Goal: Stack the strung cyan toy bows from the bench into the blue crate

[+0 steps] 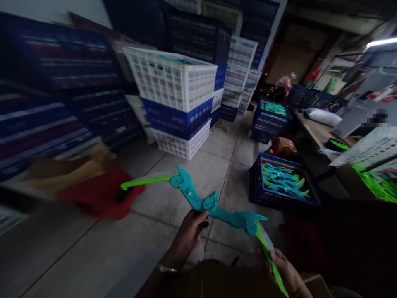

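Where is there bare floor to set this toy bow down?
Bare tile floor lies between the stacked crates, the red mat and the blue crate of teal parts, just beyond the toy bow held by left hand and right hand. The right side is crowded.

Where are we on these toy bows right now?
Looks done: this bow has green limbs on both teal ends. In hand: left hand grips its middle, right hand the lower limb. Left: teal bodies fill the blue crate; loose green limbs sit at right.
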Motion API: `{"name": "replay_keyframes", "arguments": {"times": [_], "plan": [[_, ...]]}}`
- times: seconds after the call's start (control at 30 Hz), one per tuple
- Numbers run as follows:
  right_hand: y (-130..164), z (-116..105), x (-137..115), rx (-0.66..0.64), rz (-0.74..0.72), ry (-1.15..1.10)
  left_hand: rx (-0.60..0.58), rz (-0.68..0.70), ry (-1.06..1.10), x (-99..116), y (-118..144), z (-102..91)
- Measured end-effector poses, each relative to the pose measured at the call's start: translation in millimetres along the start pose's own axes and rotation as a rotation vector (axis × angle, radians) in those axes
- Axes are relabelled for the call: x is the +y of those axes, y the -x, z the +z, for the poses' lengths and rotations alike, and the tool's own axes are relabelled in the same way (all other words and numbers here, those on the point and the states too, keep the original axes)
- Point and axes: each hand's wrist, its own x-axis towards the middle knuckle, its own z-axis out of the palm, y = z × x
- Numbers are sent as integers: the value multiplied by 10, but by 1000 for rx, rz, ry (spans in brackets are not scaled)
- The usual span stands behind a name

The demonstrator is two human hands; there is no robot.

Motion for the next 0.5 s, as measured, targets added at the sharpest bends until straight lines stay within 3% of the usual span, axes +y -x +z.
{"name": "replay_keyframes", "arguments": {"times": [0.17,0.27,0.4,0.5], "plan": [[-1136,130,-730,155,-131,-58,-73,-42,-94,601,-1618,647],[-1621,71,-1123,329,-215,-74,-130,-94,-122,775,-2585,1110],[-2243,-288,-1545,667,-260,14,-184,-144,-147,803,-3886,1731],[-2946,-639,-1859,870,-231,25,-156,-101,-181,877,-4832,2212]]}}
